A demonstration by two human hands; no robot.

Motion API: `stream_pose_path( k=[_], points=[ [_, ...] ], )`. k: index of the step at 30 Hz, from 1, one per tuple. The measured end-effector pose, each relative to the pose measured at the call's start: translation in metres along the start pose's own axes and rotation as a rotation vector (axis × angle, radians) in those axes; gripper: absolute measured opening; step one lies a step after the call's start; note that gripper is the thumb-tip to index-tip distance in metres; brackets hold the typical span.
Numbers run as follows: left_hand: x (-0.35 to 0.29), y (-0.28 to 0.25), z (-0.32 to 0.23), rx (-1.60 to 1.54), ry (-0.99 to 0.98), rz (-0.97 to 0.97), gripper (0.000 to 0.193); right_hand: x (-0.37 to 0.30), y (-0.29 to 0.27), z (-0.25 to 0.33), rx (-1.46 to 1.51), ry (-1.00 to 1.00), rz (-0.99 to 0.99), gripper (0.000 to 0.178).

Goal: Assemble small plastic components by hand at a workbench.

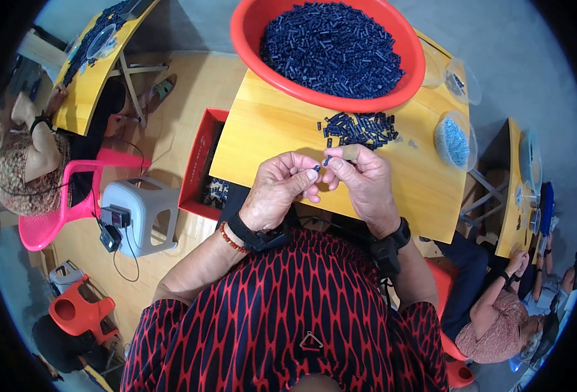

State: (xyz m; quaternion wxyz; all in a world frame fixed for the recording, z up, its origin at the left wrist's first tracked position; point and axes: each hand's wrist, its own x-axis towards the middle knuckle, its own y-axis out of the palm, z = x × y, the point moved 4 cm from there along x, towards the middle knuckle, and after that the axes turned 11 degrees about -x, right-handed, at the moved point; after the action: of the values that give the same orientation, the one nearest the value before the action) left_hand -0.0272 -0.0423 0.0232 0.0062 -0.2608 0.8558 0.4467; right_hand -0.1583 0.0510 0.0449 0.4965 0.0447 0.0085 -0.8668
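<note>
Over the near part of the yellow table [262, 124], my left hand [276, 189] pinches a small dark blue plastic piece [316, 168] between thumb and finger. Close beside it, my right hand [364, 184] grips another small dark piece [327, 161] with thumb and forefinger. The fingertips of both hands nearly meet. Just beyond them lies a loose pile of dark blue plastic pieces [361, 129]. Behind the pile, a large red basin [241, 40] is heaped with more such pieces. A clear round tub [473, 145] of tiny light blue parts stands to the right.
Another clear tub [473, 85] sits at the far right table edge. Left of the table stands a red box [197, 157] with dark pieces inside. A grey stool [138, 199] and a pink chair [85, 166] are at left. People work at tables on both sides.
</note>
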Motion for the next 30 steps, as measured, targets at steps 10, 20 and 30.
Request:
stream_pose_path(
  k=[10, 20, 30],
  points=[
    [-0.012, 0.027, 0.018, -0.002, -0.044, 0.052, 0.013, -0.034, -0.022, 0.01, -0.121, -0.086, -0.029, 0.012],
    [-0.007, 0.036, 0.026, 0.079, -0.016, 0.062, 0.013, -0.042, -0.032, 0.022, -0.168, -0.078, -0.069, 0.012],
    [-0.008, 0.029, 0.022, 0.123, 0.01, 0.047, 0.014, -0.036, -0.025, 0.025, -0.338, -0.16, -0.063, 0.009]
  ],
)
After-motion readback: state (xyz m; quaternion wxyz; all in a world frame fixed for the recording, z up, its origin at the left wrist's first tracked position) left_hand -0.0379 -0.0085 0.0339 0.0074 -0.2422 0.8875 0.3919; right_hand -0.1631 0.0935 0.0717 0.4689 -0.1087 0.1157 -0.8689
